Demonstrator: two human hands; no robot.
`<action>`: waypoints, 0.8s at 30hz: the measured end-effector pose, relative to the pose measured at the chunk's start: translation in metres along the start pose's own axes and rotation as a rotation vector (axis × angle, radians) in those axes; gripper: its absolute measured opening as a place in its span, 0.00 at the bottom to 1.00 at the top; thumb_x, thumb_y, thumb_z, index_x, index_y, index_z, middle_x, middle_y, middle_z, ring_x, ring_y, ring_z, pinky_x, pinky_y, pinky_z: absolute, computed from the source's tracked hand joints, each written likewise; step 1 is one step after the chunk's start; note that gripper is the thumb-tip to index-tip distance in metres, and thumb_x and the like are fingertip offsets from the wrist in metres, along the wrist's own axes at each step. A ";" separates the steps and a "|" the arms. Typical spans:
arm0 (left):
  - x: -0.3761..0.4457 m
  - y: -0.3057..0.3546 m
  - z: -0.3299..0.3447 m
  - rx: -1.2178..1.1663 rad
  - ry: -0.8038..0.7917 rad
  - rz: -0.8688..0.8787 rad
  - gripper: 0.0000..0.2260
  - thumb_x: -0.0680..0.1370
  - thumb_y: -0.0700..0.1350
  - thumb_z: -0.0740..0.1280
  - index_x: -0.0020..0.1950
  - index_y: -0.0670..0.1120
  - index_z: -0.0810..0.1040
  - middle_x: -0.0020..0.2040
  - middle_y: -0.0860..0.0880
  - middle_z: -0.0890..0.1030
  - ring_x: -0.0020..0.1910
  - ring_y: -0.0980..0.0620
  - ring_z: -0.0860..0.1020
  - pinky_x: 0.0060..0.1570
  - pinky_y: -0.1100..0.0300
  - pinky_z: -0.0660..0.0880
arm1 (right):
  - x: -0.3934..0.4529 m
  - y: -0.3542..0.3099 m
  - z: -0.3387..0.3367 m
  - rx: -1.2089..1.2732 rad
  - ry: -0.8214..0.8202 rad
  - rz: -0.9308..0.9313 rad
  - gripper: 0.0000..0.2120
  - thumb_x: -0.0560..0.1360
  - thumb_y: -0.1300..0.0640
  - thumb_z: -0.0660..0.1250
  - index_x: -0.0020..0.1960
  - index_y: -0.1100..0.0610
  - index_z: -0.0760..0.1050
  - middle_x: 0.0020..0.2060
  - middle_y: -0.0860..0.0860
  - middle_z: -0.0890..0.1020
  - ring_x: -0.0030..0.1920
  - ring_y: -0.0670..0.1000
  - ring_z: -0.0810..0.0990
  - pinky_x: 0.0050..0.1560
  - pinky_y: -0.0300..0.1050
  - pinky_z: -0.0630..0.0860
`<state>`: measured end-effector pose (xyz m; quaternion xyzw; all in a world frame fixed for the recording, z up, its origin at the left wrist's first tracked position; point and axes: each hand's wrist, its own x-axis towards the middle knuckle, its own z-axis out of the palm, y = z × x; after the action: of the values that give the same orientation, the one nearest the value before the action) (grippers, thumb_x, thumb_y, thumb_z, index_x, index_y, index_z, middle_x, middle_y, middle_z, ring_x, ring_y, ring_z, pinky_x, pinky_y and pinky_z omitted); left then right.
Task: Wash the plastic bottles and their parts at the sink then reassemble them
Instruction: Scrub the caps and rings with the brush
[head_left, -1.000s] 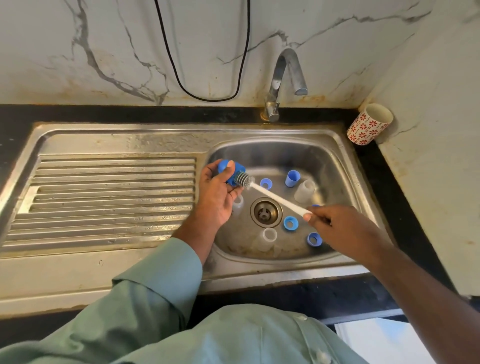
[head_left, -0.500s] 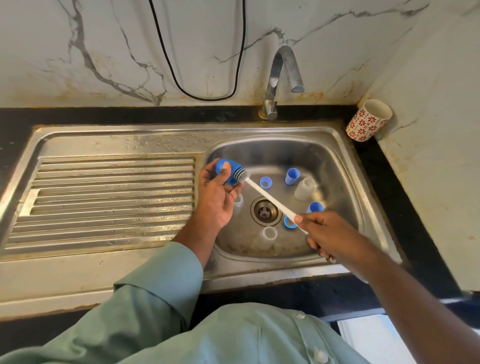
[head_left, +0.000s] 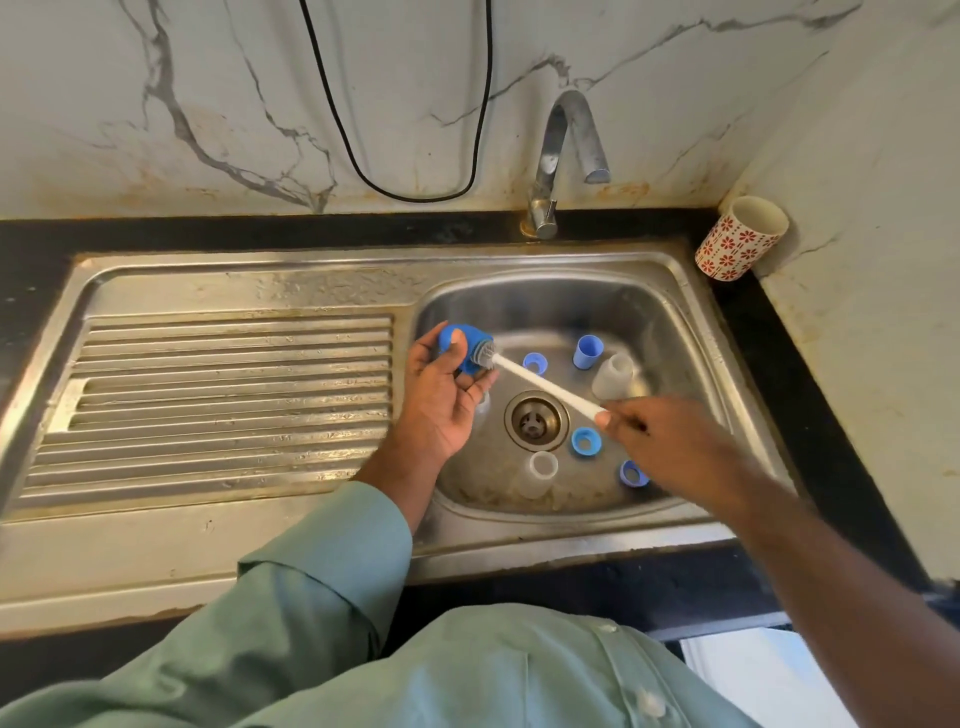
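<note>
Left hand (head_left: 441, 395) pinches a blue bottle cap (head_left: 464, 347) while the right hand (head_left: 670, 441), apparently pinching, works the brush (head_left: 540, 383); a hard stroke could knock the cap toward the drain (head_left: 535, 420) at 4 o'clock.

The left hand (head_left: 441, 400) hides most of a clear bottle (head_left: 482, 404) behind its fingers.
</note>
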<state>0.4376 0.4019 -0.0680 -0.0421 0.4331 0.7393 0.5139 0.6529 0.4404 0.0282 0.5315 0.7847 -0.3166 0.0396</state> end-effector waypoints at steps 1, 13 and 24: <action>0.001 0.002 0.002 -0.017 0.005 0.007 0.14 0.80 0.41 0.67 0.65 0.47 0.72 0.59 0.40 0.80 0.52 0.41 0.83 0.55 0.45 0.80 | -0.003 -0.003 0.009 0.068 -0.029 -0.016 0.09 0.80 0.44 0.61 0.45 0.42 0.77 0.29 0.46 0.78 0.28 0.44 0.76 0.30 0.41 0.73; 0.006 0.010 -0.001 0.039 0.078 -0.036 0.10 0.80 0.43 0.68 0.61 0.47 0.74 0.55 0.40 0.80 0.45 0.43 0.83 0.52 0.47 0.81 | -0.011 0.001 0.017 -0.352 0.013 -0.148 0.20 0.82 0.41 0.53 0.72 0.41 0.67 0.39 0.43 0.76 0.39 0.45 0.77 0.39 0.41 0.74; 0.003 0.013 0.008 0.131 -0.102 0.013 0.13 0.79 0.35 0.66 0.60 0.49 0.78 0.59 0.44 0.78 0.50 0.42 0.82 0.62 0.44 0.76 | -0.011 0.003 0.008 0.602 -0.349 0.260 0.14 0.81 0.45 0.60 0.52 0.50 0.82 0.25 0.50 0.70 0.22 0.46 0.64 0.23 0.38 0.62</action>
<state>0.4291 0.4083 -0.0569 0.0319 0.4539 0.7139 0.5323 0.6583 0.4278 0.0247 0.5525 0.5640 -0.6113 0.0546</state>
